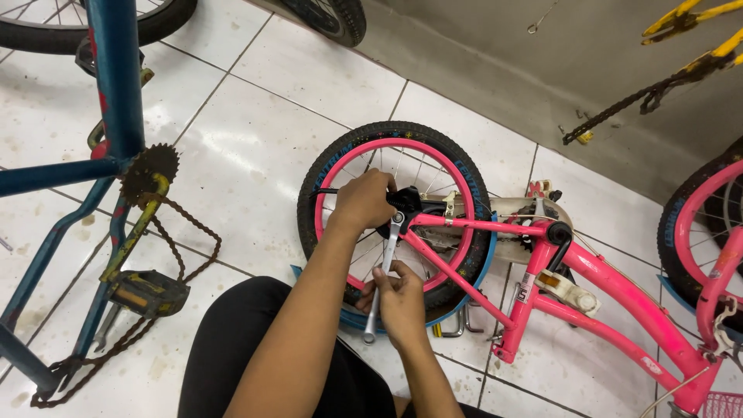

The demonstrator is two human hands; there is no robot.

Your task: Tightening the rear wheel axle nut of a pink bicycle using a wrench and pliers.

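wrench (pixel 383 275) in right hand's (pixel 402 302) closed grip, left hand (pixel 364 200) clasped on wheel hub (pixel 406 203)

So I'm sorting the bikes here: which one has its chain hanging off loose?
The blue bike on the left: its rusty chain droops from the sprocket onto the floor tiles. The pink bike, the one both hands are at, shows no loose chain.

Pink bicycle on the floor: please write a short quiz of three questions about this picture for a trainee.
1. True or false: the right hand holds a silver wrench.
2. Where does the left hand rest? A) on the hub of the rear wheel B) on the blue bicycle's pedal
3. What colour is the rear wheel's rim?

Key: 1 true; 2 A; 3 pink.
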